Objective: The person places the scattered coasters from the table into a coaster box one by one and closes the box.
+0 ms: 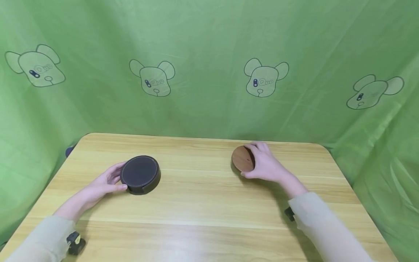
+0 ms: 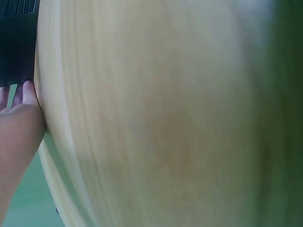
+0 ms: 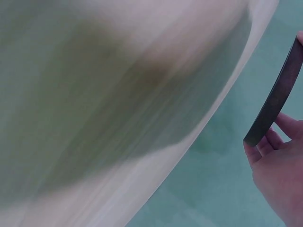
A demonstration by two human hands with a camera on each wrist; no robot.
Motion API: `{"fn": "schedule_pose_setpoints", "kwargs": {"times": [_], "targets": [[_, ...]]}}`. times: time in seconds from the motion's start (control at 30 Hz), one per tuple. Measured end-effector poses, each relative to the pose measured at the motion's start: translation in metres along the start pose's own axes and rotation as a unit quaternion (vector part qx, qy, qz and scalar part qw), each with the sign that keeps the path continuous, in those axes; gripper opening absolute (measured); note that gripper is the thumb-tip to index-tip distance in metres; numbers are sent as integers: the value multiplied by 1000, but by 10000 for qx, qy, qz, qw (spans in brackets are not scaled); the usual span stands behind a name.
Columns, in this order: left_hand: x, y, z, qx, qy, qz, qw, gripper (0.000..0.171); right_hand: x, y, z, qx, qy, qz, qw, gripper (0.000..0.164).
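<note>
On the left of the table, my left hand [image 1: 106,182] holds a round black case [image 1: 140,171] by its side, thumb at the near edge and fingers round the back. Light stitching runs round the flat top of this case. The left wrist view catches only the dark wall of the case [image 2: 16,52], with fingertips right at its lower edge. Over on the right, my right hand [image 1: 266,163] grips a round wooden disc [image 1: 242,159] by its rim, tilted above the table. Seen from the right wrist, the disc [image 3: 274,94] is edge-on and dark, pinched between thumb and fingers.
The pale wooden table [image 1: 193,207] has rounded far corners. A green curtain [image 1: 209,112] printed with bear-head outlines hangs behind it and along both sides. A small black device [image 1: 76,243] is strapped at the left wrist, another [image 1: 290,214] at the right.
</note>
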State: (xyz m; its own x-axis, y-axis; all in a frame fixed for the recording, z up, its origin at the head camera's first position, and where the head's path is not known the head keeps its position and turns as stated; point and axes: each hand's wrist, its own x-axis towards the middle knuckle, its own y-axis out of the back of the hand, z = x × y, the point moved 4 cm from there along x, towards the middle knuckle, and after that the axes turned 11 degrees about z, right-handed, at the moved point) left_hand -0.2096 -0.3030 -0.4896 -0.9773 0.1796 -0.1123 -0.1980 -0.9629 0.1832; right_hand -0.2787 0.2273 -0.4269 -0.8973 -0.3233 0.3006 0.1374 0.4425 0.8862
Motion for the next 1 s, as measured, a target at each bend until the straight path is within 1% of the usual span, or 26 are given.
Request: {"fn": "schedule_pose_setpoints", "kwargs": {"times": [0.37,0.67,0.8,1.0], "targets": [[0,0,0,-61,-9,-7,10000,92,24,-15,-42,219,351,-90,9991,109],[0,0,0,23,36,32,10000,92,43,-30,-79,500,549,-199,9970,111],[0,1,1,41,53,-2,10000,93,51,-35,-97,604,712,-245,9953,111],[-1,1,2,105,110,14,9999,93,60,-42,-120,709,847,-314,9934,110]]}}
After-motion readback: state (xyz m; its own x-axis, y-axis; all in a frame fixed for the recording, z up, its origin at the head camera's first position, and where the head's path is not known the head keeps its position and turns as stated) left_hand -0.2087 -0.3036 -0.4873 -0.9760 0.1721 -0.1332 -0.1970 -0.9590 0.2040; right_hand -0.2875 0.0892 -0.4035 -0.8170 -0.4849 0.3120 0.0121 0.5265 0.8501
